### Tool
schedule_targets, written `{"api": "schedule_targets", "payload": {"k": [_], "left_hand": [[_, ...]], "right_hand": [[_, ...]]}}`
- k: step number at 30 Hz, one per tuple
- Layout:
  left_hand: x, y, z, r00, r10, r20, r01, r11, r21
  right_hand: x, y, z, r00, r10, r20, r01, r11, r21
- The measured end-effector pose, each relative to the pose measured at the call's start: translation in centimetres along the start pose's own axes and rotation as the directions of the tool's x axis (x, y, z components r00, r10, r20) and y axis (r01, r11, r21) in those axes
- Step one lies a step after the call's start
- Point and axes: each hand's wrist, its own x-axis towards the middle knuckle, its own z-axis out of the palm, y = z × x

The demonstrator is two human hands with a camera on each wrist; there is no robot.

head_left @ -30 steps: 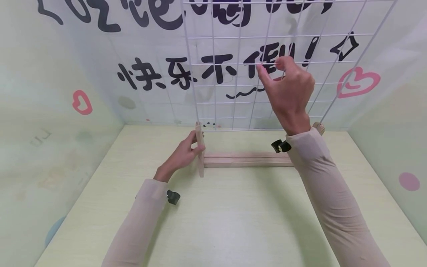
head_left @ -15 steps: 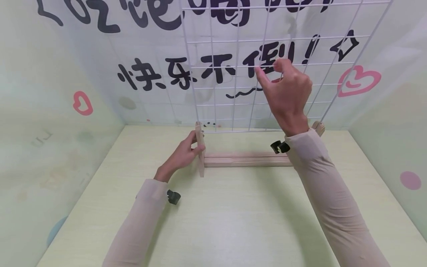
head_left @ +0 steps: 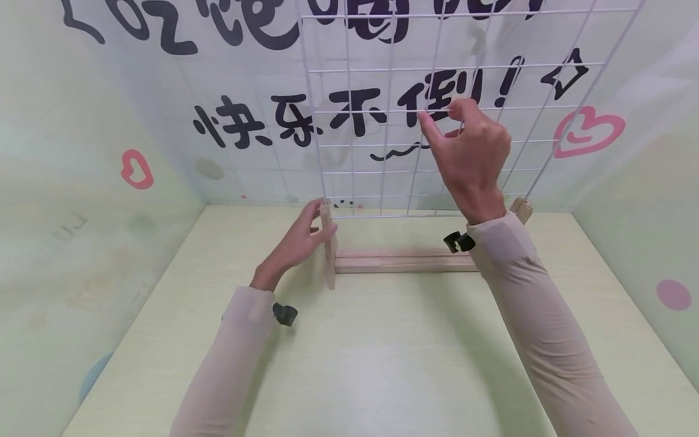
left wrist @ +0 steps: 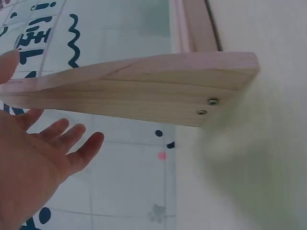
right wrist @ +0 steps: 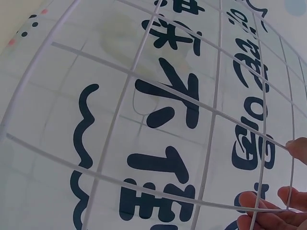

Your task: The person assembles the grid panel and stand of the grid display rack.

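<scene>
A white wire grid panel (right wrist: 214,113) stands upright over a wooden stand. My right hand (head_left: 475,145) pinches one of its wires, thumb and fingers on either side. The stand has a crossbar (head_left: 404,264) on the table and an upright side board (head_left: 330,270) at its left end. Around the top of that board is my left hand (head_left: 297,240), thumb on the near side and fingers behind. In the left wrist view two screw heads (left wrist: 212,101) show on the board's outer face. The right side piece (head_left: 522,209) is mostly hidden by my right forearm.
The pale table (head_left: 349,352) runs back to a white wall sheet (head_left: 246,176) with black lettering and pink hearts. Printed side walls close in on the left and right. A small black clip device sits at each cuff.
My left hand has slid up along the side board toward its top end. The grid panel has tilted down slightly with my right hand, which keeps its pinch.
</scene>
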Motion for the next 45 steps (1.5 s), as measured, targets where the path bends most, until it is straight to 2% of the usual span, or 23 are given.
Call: {"api": "schedule_targets", "payload": {"k": [2, 4, 8, 11, 14, 18, 21, 25, 31, 34, 37, 39, 42, 43, 45], "left_hand": [[0.4, 1.3, -0.3, 0.996, 0.055, -0.067, -0.059, 0.997, -0.058], [0.9, 2.7, -0.6, 0.983, 0.115, -0.143, -0.134, 0.983, -0.129], [2.0, 5.2, -0.9, 0.936, 0.216, -0.278, -0.279, 0.937, -0.21], [2.9, 6.8, -1.0, 0.905, 0.268, -0.331, -0.348, 0.913, -0.213], [3.7, 8.0, -1.0, 0.892, 0.276, -0.357, -0.367, 0.905, -0.217], [4.6, 8.9, -0.7, 0.892, 0.236, -0.385, -0.36, 0.886, -0.293], [5.1, 9.2, -0.4, 0.89, 0.201, -0.409, -0.356, 0.868, -0.348], [5.6, 9.6, 0.0, 0.885, 0.166, -0.436, -0.345, 0.862, -0.371], [5.8, 9.9, 0.2, 0.872, 0.163, -0.462, -0.36, 0.853, -0.378], [5.8, 9.9, 0.3, 0.863, 0.165, -0.477, -0.368, 0.853, -0.371], [5.9, 10.0, 0.4, 0.857, 0.168, -0.487, -0.373, 0.854, -0.362], [6.0, 10.0, 0.4, 0.857, 0.167, -0.488, -0.371, 0.857, -0.358], [6.1, 10.0, 0.5, 0.856, 0.167, -0.49, -0.371, 0.858, -0.355], [6.2, 10.0, 0.4, 0.857, 0.162, -0.489, -0.368, 0.857, -0.362], [6.2, 10.1, 0.4, 0.858, 0.157, -0.489, -0.367, 0.854, -0.369]], "right_hand": [[0.0, 0.0, -0.1, 1.0, 0.012, 0.005, -0.012, 1.0, -0.004], [-0.1, 0.0, -0.1, 1.0, 0.022, 0.009, -0.022, 1.0, -0.006], [-0.3, -0.1, -0.2, 1.0, 0.027, 0.01, -0.027, 1.0, -0.003], [-0.4, -0.1, -0.2, 1.0, 0.024, 0.011, -0.024, 1.0, -0.002], [-0.5, -0.1, -0.1, 1.0, 0.013, 0.02, -0.013, 1.0, 0.0], [-0.7, 0.1, 0.1, 1.0, -0.017, 0.025, 0.017, 1.0, 0.006], [-0.9, 0.2, 0.2, 0.999, -0.034, 0.017, 0.034, 0.999, 0.012], [-0.9, 0.4, 0.1, 0.999, -0.045, 0.015, 0.045, 0.999, 0.013], [-0.8, 0.6, -0.2, 0.998, -0.034, 0.054, 0.033, 0.999, 0.019], [-0.6, 1.1, -0.8, 0.992, -0.038, 0.123, 0.029, 0.997, 0.073], [-0.4, 2.1, -1.6, 0.986, -0.059, 0.157, 0.028, 0.981, 0.19], [-0.2, 2.9, -2.2, 0.992, -0.049, 0.12, 0.017, 0.966, 0.258], [0.1, 4.2, -2.9, 0.999, -0.017, -0.048, 0.03, 0.955, 0.294], [0.3, 4.7, -3.1, 0.993, 0.004, -0.119, 0.029, 0.961, 0.277], [0.7, 5.6, -3.8, 0.97, 0.077, -0.23, -0.023, 0.973, 0.228]]}}
